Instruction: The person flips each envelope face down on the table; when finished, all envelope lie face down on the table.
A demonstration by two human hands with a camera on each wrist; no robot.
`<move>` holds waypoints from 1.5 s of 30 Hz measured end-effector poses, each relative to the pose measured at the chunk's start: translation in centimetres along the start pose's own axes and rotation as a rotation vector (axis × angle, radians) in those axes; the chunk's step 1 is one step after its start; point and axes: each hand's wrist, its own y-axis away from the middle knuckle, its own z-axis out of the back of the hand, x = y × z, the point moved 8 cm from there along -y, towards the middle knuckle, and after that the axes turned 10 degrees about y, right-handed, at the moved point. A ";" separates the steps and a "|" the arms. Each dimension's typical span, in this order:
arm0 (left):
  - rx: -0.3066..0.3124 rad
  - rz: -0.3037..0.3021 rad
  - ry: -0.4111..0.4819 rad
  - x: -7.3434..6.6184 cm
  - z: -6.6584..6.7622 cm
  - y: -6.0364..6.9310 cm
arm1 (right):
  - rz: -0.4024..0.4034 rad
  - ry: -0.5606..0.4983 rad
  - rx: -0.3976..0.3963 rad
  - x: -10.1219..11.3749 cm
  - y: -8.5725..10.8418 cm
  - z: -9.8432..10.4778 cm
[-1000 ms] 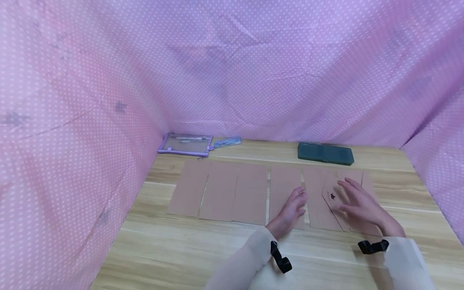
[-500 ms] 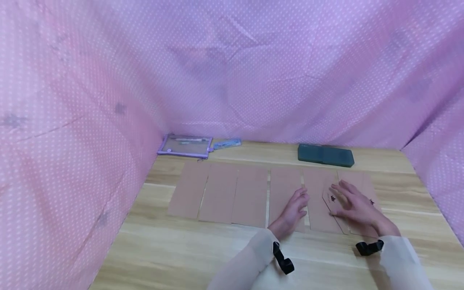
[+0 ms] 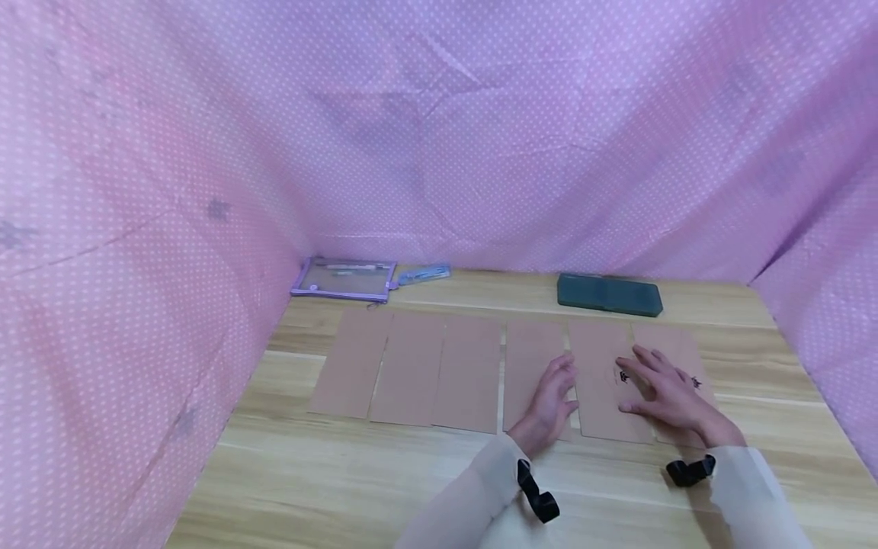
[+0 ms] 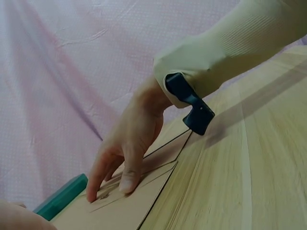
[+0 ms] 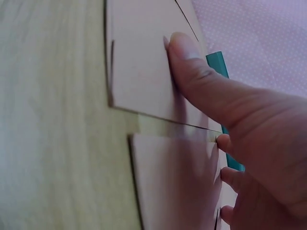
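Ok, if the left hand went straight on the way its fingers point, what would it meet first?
Probably the dark green case, lying beyond the brown paper sheets, provided the left hand clears them; its height above them is unclear.

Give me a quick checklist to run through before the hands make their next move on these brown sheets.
1. Brown sheets laid side by side in one row: ok.
2. Gaps even: not ok; table shows between the third and fourth from the left, while the second and third nearly meet.
3. Right hand clear of the sheets: not ok; it is over the right end, its fingertips apparently touching.
4. Left hand holding nothing: ok; it is over the fourth sheet's right side.
5. Left fingertips touching that sheet: cannot tell.
6. Green case off the row: ok; it lies behind it.
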 end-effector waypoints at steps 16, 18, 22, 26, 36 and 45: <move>-0.111 -0.053 0.196 0.4 1.0 -0.6 | -0.007 -0.026 0.029 0.1 -0.1 0.0; -0.109 -0.042 0.214 0.6 0.9 -0.6 | -0.008 -0.031 0.032 0.1 -0.2 -0.1; -0.101 -0.020 0.239 1.0 0.7 -0.4 | -0.010 -0.037 0.034 0.0 -0.2 -0.1; -0.090 -0.014 0.221 0.9 0.4 -0.2 | -0.010 -0.049 0.033 0.0 -0.2 -0.1; -0.072 -0.001 0.199 0.5 -0.2 0.1 | -0.001 -0.140 0.022 0.6 -0.2 0.6; -0.056 0.000 0.198 0.4 -0.3 0.1 | 0.034 -0.301 -0.013 1.6 -0.5 0.7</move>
